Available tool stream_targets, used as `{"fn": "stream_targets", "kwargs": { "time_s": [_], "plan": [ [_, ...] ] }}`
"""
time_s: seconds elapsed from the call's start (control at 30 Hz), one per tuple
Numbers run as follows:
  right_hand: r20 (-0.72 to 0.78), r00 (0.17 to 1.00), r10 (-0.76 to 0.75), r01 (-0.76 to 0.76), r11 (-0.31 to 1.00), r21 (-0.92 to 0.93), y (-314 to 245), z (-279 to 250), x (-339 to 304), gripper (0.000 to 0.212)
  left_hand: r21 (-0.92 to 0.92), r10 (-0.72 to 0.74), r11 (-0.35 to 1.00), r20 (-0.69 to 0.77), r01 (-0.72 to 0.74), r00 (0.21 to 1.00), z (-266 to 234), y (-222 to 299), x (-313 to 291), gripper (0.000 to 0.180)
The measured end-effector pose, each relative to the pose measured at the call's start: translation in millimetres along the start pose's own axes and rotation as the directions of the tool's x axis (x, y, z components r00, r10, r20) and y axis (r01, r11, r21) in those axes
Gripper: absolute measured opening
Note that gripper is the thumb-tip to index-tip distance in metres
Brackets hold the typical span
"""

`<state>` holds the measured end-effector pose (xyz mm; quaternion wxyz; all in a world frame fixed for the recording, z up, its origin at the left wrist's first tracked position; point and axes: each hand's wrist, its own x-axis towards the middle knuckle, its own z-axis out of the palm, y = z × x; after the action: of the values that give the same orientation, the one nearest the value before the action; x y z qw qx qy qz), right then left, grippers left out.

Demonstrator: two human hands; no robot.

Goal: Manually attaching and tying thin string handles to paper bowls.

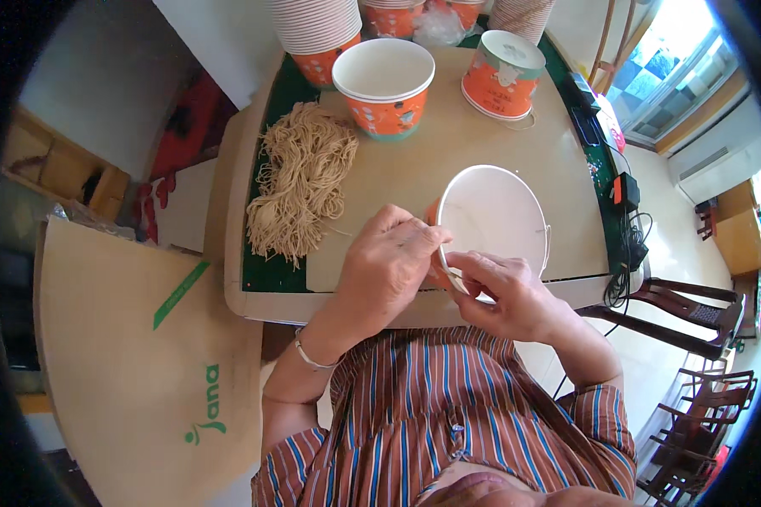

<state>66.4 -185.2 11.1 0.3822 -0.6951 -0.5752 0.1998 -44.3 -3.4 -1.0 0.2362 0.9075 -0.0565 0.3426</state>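
A paper bucket [497, 207], white inside and orange outside, is tilted with its mouth toward me at the table's near edge. My left hand [391, 258] is closed in a pinch at the bucket's left rim. My right hand [506, 293] grips the near rim, with fingers over the edge; any cord end between the fingertips is too small to make out. A thin cord loop [548, 247] shows at the bucket's right rim. Left of it lies a bundle of beige cords [303, 182]. Farther back stands an upright orange bucket [385, 84].
An upside-down bucket [503, 76] with a cord stands at the back right. Stacked buckets [317, 34] line the far edge of the table [558, 182]. Black cables [624, 253] hang at the right edge near a wooden chair [693, 313]. A large cardboard box [135, 338] stands left.
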Motion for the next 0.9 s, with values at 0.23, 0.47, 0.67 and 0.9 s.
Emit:
{"fn": "stream_targets", "kwargs": {
  "time_s": [0.23,0.47,0.67,0.9],
  "plan": [
    [-0.089,0.97,0.226,-0.205,0.958,0.202,8,2,5,0.018,-0.044,-0.053,0.998,0.052,0.055,0.997,-1,-2,-6,0.032],
    [-0.081,0.954,0.29,-0.262,0.932,0.251,16,10,29,0.016,-0.054,-0.084,0.995,0.021,0.085,0.996,1,-1,-6,0.028],
    [-0.056,0.982,0.181,-0.174,0.978,0.113,18,12,40,0.012,-0.059,-0.091,0.994,0.047,0.094,0.995,2,-8,-10,0.029],
    [-0.141,0.975,0.174,-0.168,0.984,0.051,16,15,47,0.01,-0.177,-0.214,0.959,0.054,0.221,0.975,1,-13,-16,0.034]
  ]
}}
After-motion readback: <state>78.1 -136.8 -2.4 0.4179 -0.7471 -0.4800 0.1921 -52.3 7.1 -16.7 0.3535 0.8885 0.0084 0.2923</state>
